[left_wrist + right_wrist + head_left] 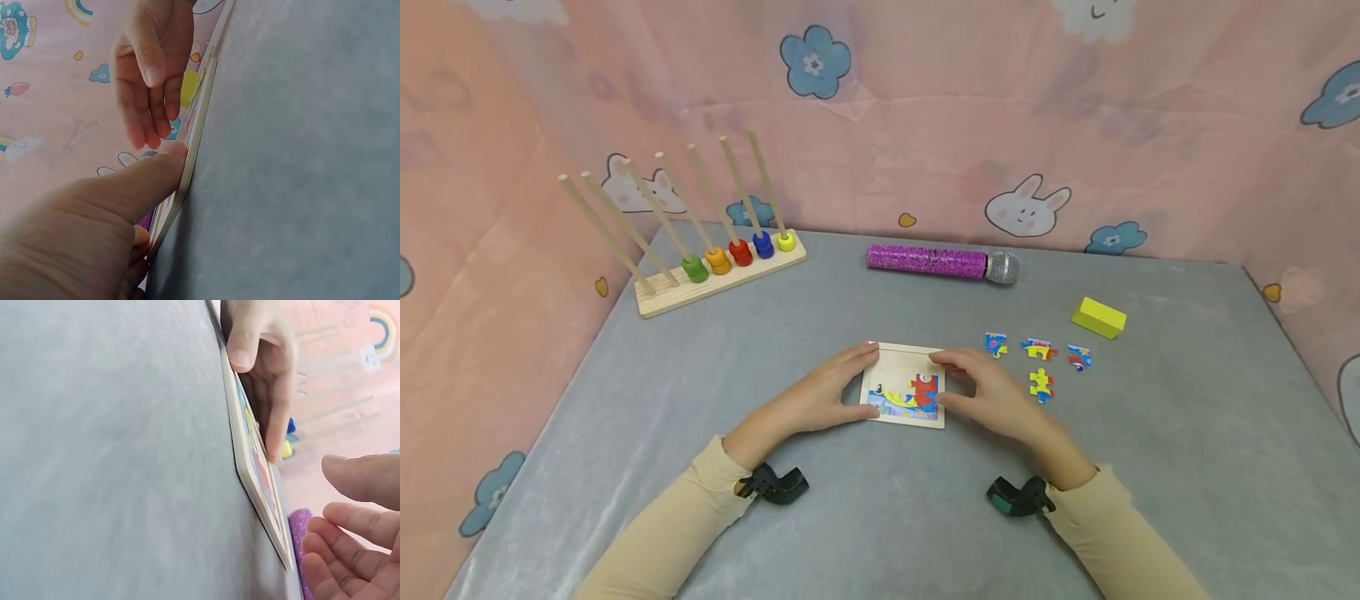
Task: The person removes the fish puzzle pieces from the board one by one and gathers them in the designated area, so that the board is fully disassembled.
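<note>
A square wooden puzzle tray (892,364) lies on the grey table, its lower part filled with colourful jigsaw pieces (924,392) and its upper part bare wood. My left hand (820,393) holds the tray's left side, thumb at the near corner and fingers at the far one. In the left wrist view that thumb (153,178) presses on the tray's rim. My right hand (996,397) hovers by the tray's right edge with loosely bent fingers. Nothing is between its thumb and fingers in the right wrist view, where a gap separates it from the tray (253,478).
Several loose jigsaw pieces (1041,385) lie right of the right hand, near a yellow block (1099,317). Behind the tray is a purple glittery microphone (928,260). A wooden peg stand (722,283) with coloured rings occupies the back left, before a pink patterned cloth (910,150).
</note>
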{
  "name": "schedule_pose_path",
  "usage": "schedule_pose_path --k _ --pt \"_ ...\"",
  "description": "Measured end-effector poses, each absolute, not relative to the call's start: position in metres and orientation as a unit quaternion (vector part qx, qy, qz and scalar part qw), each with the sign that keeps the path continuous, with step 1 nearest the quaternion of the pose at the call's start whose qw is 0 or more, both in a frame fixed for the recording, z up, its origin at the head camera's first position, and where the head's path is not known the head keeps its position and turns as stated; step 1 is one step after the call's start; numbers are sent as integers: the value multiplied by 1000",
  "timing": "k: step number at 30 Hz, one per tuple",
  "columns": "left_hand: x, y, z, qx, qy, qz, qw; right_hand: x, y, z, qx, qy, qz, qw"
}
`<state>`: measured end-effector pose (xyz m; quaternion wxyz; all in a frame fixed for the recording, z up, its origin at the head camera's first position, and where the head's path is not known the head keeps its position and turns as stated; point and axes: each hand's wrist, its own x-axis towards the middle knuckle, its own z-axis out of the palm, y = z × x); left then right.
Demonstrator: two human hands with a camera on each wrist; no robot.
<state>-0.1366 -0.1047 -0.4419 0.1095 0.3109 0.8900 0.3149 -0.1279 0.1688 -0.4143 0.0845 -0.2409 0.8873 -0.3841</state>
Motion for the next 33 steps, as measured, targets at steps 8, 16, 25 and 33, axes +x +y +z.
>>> schedule_pose_path --k 8,16,25,33 --pt "-136 -104 -444 312 889 316 114 -132 159 -430 -243 886 -385 93" --pt "-136 -104 -442 316 885 323 108 -131 162 -440 -272 888 -366 65" --pt "-137 -105 -444 311 889 316 112 -131 160 -441 -278 889 -358 63" --pt "-138 -105 -444 312 889 317 110 -130 158 -440 -268 886 -373 59"
